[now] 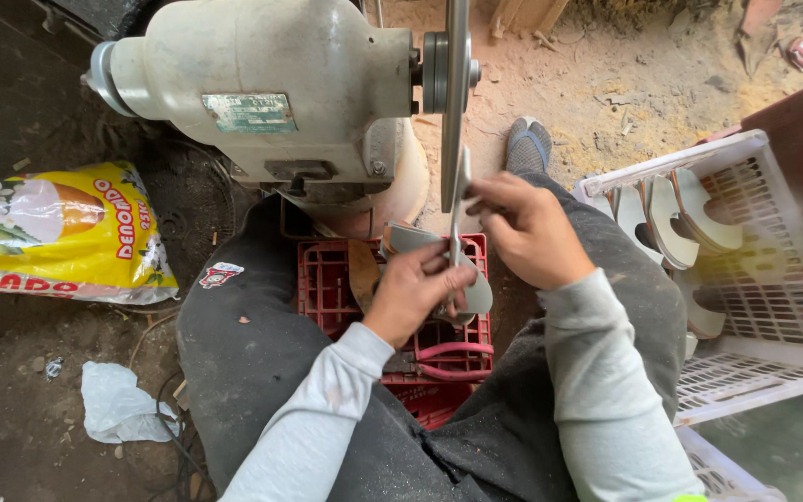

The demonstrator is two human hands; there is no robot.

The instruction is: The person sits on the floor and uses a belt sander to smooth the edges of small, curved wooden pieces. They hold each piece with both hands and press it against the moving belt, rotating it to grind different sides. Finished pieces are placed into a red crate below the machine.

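Note:
My left hand (415, 288) and my right hand (527, 228) both grip one flat, curved grey metal piece (462, 251), holding it on edge. Its upper end touches the thin spinning disc (455, 93) of a pale bench grinder (262, 88) that stands in front of me. My left hand takes the lower part of the piece, my right hand the upper part close to the disc. Below my hands a red plastic crate (327, 279) sits between my knees. Another grey blank (411, 237) lies on it.
A white plastic crate (764, 307) at my right holds several similar curved metal blanks (690, 218). A yellow printed sack (58, 232) and a crumpled white bag (118, 404) lie on the dirt floor at left. My shoe (529, 144) rests past the grinder.

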